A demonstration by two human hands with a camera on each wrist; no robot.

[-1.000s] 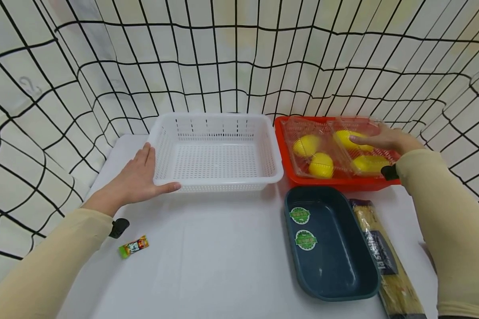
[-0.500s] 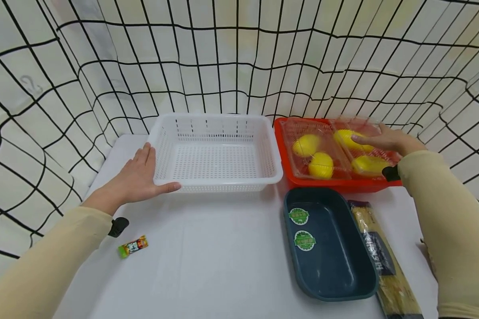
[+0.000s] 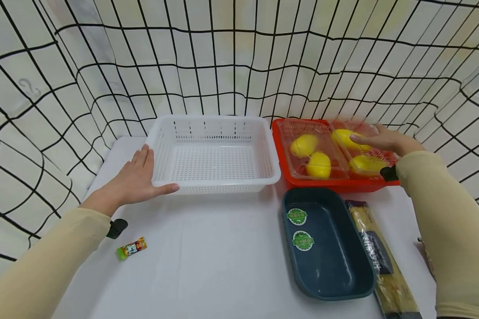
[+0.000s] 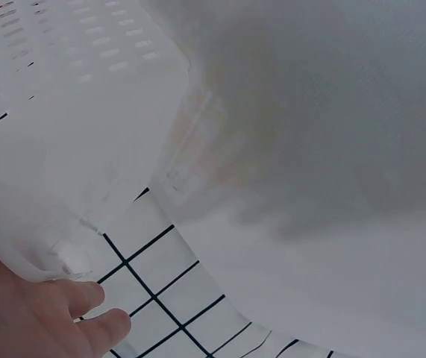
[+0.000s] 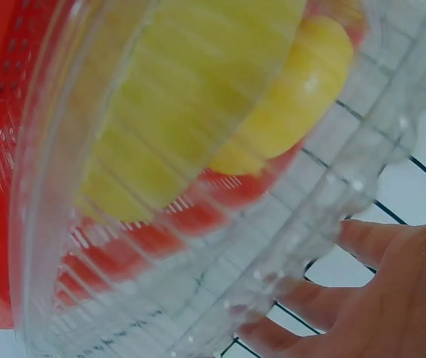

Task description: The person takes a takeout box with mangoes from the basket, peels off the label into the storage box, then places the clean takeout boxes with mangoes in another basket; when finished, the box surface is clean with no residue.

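My left hand (image 3: 133,177) rests along the left end of a white perforated plastic basket (image 3: 215,181), fingers straight against its wall and thumb by the front rim. At the right, my right hand (image 3: 391,141) reaches over a red basket (image 3: 289,175), its thumb above a clear plastic clamshell box (image 3: 339,168). In the right wrist view, extended fingertips touch the edge of the clear box (image 5: 220,276). Yellow lemons (image 3: 319,165) show through the plastic; another lemon (image 5: 295,97) appears close up in that wrist view. The far side of the right hand is hidden in the head view.
A dark blue tray (image 3: 327,248) with two green stickers lies in front of the red basket. Beside it is a long bag of dried sticks or noodles (image 3: 383,261). A small snack packet (image 3: 131,248) lies front left. Black wire mesh (image 3: 234,62) surrounds the white table.
The head view shifts very slightly. Both hands, the baskets and the clear box stay in place.
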